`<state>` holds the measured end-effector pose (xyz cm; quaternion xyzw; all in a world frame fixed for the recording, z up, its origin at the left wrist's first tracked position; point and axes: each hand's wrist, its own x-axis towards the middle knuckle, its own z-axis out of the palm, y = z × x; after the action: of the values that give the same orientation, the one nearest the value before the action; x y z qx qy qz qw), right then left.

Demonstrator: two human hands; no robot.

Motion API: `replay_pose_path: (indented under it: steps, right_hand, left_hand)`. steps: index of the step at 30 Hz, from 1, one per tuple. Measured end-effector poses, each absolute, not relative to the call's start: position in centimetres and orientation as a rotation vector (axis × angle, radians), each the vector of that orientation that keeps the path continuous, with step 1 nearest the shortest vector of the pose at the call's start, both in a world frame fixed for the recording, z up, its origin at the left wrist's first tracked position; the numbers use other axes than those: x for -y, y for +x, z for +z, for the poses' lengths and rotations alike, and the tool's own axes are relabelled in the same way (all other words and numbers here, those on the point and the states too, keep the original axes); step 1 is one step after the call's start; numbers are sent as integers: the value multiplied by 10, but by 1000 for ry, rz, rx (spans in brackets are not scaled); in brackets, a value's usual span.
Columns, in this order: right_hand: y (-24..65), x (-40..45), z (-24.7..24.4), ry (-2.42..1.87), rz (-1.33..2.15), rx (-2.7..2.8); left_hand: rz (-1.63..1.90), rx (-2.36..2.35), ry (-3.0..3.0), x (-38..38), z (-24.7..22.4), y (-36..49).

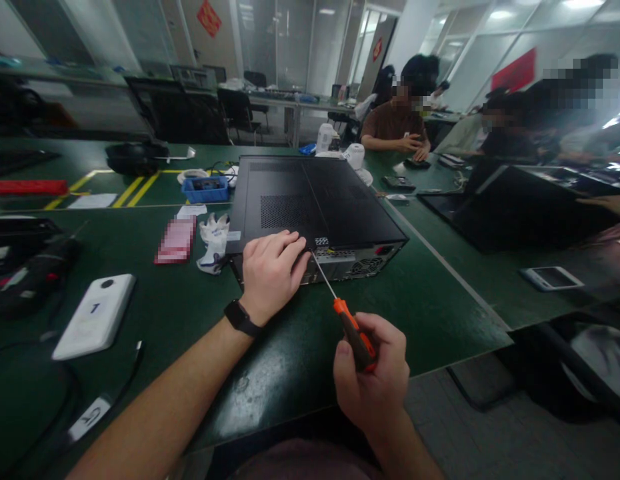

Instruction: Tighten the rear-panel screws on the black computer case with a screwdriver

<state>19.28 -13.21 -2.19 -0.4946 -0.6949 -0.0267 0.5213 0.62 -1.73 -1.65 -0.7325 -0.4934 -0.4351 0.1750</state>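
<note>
The flat black metal computer case (335, 193) lies mid-scene on the green table (285, 387). My left hand (273, 277) bends over its near edge; whether it pinches anything I cannot tell. My right hand (375, 373) grasps an orange-and-black, long-shafted screwdriver (354, 327); I should press steadily, keeping the shaft (325, 275) straight.

The computer (285, 183) lay on the table (435, 297). A glove (213, 241) sat just left of it, with a basket (207, 195) on the far side. A phone (553, 278) lay to the right. The screwdriver (343, 309) was near, in the right hand (374, 373).
</note>
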Motion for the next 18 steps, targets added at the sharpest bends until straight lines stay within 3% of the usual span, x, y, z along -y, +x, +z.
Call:
replay_pose_path:
  steps: [18]
  right_hand:
    - [197, 131, -24, -1162, -11, 1657]
  left_hand:
    - [-1261, 1406, -2088, 17, -18, 6]
